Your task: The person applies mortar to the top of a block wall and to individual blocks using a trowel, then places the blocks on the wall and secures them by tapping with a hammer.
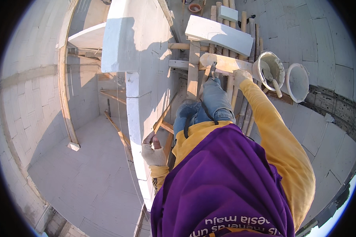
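Observation:
My left hand, in a pale fingerless glove, is against the side of the white block wall, low beside my leg. Its thumb and a finger stretch forward, apart, with nothing seen between them. Farther ahead, my right hand, also gloved, is closed at the right end of a wooden plank. What its fingers hold, if anything, is hidden. Just right of it stands a bucket smeared with grey mortar. A trowel leans inside, its handle over the rim.
A second whitish bucket or tub stands right of the first. Ahead, a long white block and a smaller block lie across bamboo poles. Left of the wall the floor lies far below. A thin string runs along the wall.

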The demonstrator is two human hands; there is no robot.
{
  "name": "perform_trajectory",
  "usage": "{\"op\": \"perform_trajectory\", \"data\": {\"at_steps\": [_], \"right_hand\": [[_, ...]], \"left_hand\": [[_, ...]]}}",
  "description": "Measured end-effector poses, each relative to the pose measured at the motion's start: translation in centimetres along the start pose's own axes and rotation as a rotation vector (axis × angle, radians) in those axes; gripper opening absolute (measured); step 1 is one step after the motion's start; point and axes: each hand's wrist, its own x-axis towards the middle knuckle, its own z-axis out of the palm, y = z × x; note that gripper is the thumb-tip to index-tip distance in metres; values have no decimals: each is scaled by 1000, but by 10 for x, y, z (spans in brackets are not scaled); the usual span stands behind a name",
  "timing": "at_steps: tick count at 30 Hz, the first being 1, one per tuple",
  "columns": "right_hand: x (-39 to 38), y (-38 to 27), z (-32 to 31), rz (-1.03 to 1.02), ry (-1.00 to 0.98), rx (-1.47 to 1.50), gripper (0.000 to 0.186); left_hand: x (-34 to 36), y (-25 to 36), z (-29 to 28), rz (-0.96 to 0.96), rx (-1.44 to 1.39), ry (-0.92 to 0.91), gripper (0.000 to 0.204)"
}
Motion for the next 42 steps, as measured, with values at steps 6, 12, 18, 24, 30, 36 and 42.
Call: {"op": "perform_trajectory", "data": {"at_steps": [6, 12, 18, 24, 30, 36, 42], "right_hand": [[72, 22, 24, -51, -87, 23, 28], [121, 47, 54, 25, -47, -41, 40], [91, 65, 26, 103, -34, 95, 48], [56, 116, -6, 548, 448, 309, 49], [49, 147, -11, 572, 348, 465, 30], [40, 184, -19, 662, 645, 1693, 30], [0, 178, -111, 475, 760, 1459, 31]], "left_hand": [[2, 22, 20, -303, 25, -53, 31], [-1, 23, 50, -316, 198, -168, 29], [29, 52, 91, -236, 80, -240, 29], [54, 90, 114, -149, 47, -291, 26], [70, 108, 113, -84, 133, -291, 28], [40, 54, 105, -189, 96, -238, 31], [12, 32, 106, -316, -70, -245, 27]]}}
